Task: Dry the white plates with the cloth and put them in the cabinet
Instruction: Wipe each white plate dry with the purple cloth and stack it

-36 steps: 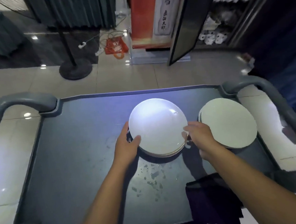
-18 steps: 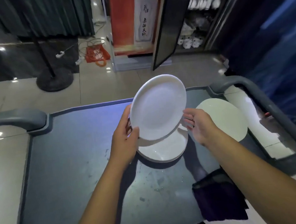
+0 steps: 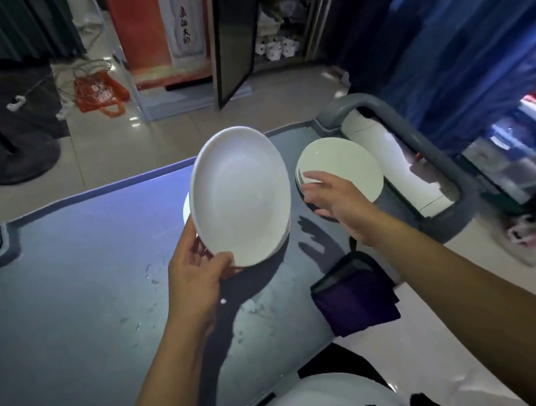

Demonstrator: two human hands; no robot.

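Observation:
My left hand point(image 3: 196, 275) grips the lower rim of a white plate point(image 3: 240, 195) and holds it tilted up above the cart, its hollow side towards me. Under it, mostly hidden, lies a stack of white plates point(image 3: 187, 211). My right hand point(image 3: 334, 196) hovers open to the right of the lifted plate, fingers spread, over the near edge of a second stack of white plates point(image 3: 348, 164). A dark purple folded cloth point(image 3: 355, 297) lies on the cart's right front corner. The cabinet point(image 3: 279, 25) stands beyond the cart with its dark door point(image 3: 230, 46) swung open.
The grey cart top point(image 3: 78, 275) carries water drops near my left hand; a grey handle point(image 3: 412, 139) curves along its right side. On the tiled floor sit an orange bag point(image 3: 99, 93) and a black stand base point(image 3: 19, 157). Blue fabric point(image 3: 470, 52) hangs at right.
My left hand has lifted the top plate off the stack and tilted it upright. My right hand let go of the rim and moved right, towards the second stack. The view has swung.

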